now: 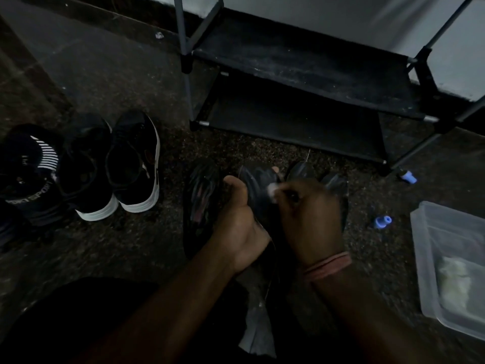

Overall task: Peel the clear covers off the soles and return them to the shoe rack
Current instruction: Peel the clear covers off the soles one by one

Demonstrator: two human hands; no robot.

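Peeling step under way: left hand (240,222) holds dark shoe (258,185) sole-up, near rack (301,67); right hand (309,214) pinches cover edge. Next: steady pull, then shelving.

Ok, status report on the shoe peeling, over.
Left hand holds the dark shoe. Right hand pinches at its sole. Rack shelves bare. Other shoes wait on the floor.
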